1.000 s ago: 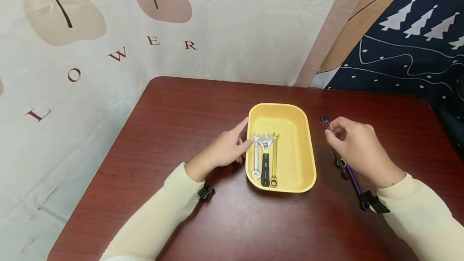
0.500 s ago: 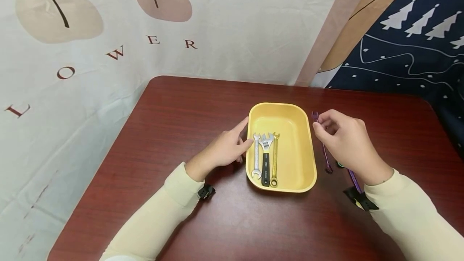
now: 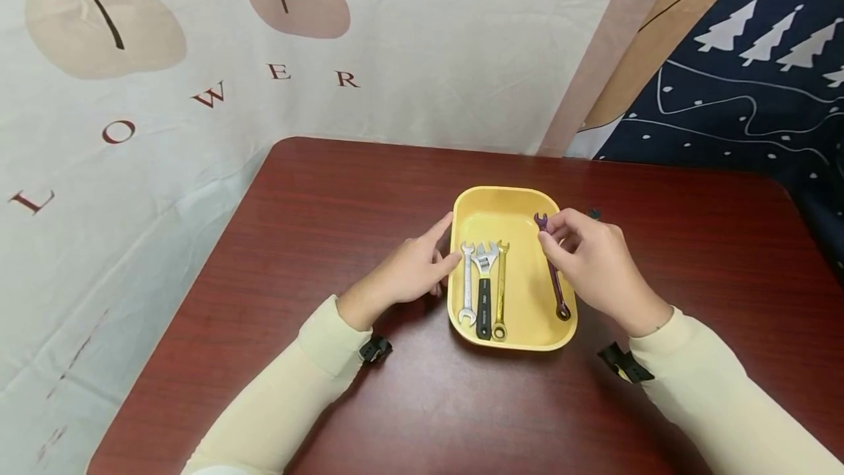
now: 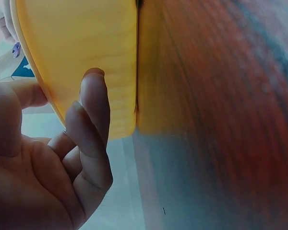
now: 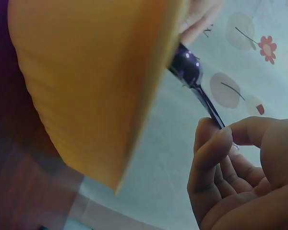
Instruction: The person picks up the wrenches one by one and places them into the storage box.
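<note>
- Two fingertips of the right hand [image 3: 603,270], thumb and forefinger, pinch the purple wrench [image 3: 555,278] near its open-jawed end; the other fingers curl loosely below.
- That wrench is over the right part of the yellow tray [image 3: 530,292]; whether its ring end touches the tray floor, I cannot tell.
- The left hand [image 3: 409,271] has its fingers loosely extended and spread, its thumb on the tray's left rim and its forefinger along the outside.
- Inside lie a silver wrench [image 3: 467,284], a black-handled adjustable wrench [image 3: 484,299] and a gold wrench [image 3: 501,292], side by side on the left.
- Beyond the right hand, just a dark tip [image 3: 594,214] shows on the table [image 3: 343,211]; the rest is hidden.
- The left wrist view shows the fingers beside the tray's outer wall, which the head view hides, with a small purple piece cut off by the tray.
- The right wrist view shows the pinch clearly, but the near tray wall is blurred and hides the wrench's far end.
</note>
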Motion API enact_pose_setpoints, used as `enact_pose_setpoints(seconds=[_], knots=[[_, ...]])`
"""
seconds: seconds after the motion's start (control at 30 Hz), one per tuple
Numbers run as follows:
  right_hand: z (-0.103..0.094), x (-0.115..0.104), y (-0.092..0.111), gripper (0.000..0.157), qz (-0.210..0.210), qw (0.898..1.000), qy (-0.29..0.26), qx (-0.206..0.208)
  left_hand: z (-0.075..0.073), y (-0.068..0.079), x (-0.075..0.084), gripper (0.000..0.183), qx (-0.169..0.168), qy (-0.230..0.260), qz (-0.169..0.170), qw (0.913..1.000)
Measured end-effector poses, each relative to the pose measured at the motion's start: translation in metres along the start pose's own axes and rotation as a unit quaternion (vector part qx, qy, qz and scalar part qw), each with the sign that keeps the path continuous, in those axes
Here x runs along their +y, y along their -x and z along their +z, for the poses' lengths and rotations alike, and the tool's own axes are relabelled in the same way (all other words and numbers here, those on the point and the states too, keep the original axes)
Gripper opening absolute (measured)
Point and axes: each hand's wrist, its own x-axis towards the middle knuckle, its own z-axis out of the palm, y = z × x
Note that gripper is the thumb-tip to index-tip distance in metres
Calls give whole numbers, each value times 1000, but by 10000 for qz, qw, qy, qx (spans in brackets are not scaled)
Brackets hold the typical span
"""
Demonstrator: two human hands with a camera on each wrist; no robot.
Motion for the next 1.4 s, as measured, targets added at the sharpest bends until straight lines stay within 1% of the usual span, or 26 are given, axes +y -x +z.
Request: enact_pose_setpoints(seconds=[0.27, 0.73, 0.93, 1.17, 1.3, 1.4], knots=[[17, 2, 2, 5, 125, 9991, -228, -328, 1, 0, 0, 76, -24, 28, -10, 10000], [36, 2, 3, 6, 459, 9938, -550, -848, 0, 0, 0, 74, -37, 76, -9, 10000], [40, 3, 4, 5, 505, 9931, -586, -882, 1, 0, 1, 66, -98, 201, -123, 9997], [42, 4, 4, 7, 684, 9907, -630, -989, 1, -1, 1, 65, -139, 232, -193, 9994], [42, 2, 2, 9, 874, 9886, -500, -1119, 1, -1, 0, 65, -145, 229, -220, 9994], [42, 1, 0, 9, 941, 9879, -369, -1178, 1, -2, 0, 65, -160, 252, -212, 9993]])
